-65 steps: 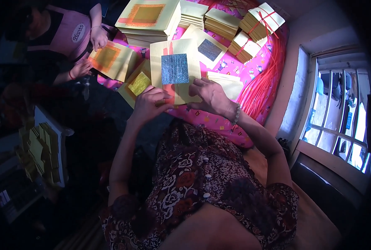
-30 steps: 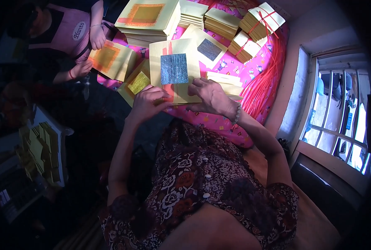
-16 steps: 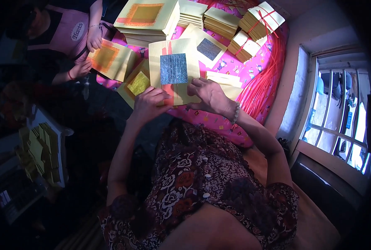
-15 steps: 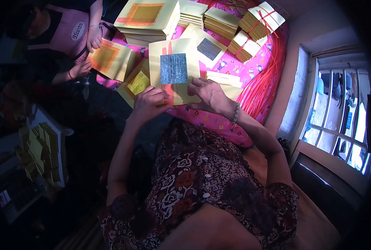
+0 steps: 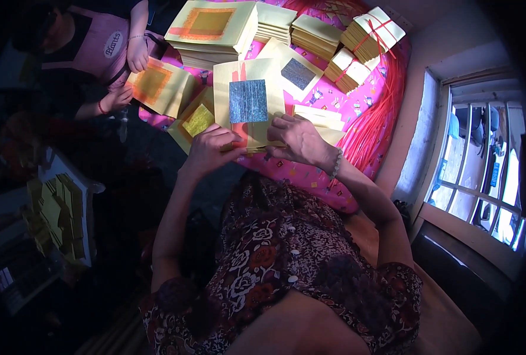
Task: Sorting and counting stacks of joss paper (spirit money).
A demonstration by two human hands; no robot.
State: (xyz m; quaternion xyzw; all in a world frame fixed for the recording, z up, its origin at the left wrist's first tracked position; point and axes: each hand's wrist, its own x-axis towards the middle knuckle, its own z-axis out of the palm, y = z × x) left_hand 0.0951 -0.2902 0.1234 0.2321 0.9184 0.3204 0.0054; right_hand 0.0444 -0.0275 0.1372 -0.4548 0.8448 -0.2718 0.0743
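Note:
A pale yellow sheet of joss paper (image 5: 221,97), with a silver-blue foil square and red streaks, lies in front of me. My left hand (image 5: 212,149) pinches its near left edge between thumb and fingers. At the near right corner, my right hand (image 5: 301,141) is closed with curled fingers on the same sheet, thumb underneath. Whether the sheet is single or several layers, I cannot tell. Partly beneath it on the left is a yellow paper with a gold square (image 5: 198,121). Behind it to the right lies another foil-square sheet (image 5: 298,74).
A thick paper stack (image 5: 212,26) stands at the back, with smaller stacks (image 5: 316,35) and red-tied bundles (image 5: 372,35) to its right. Red strings (image 5: 374,133) hang along the pink table cover's (image 5: 286,168) right side. At left, a co-worker's hands (image 5: 118,97) hold an orange-gold sheet (image 5: 150,83).
My right hand's fingers and thumb have closed on the sheet's near right corner. My left hand keeps its pinch. The whole view has shifted slightly.

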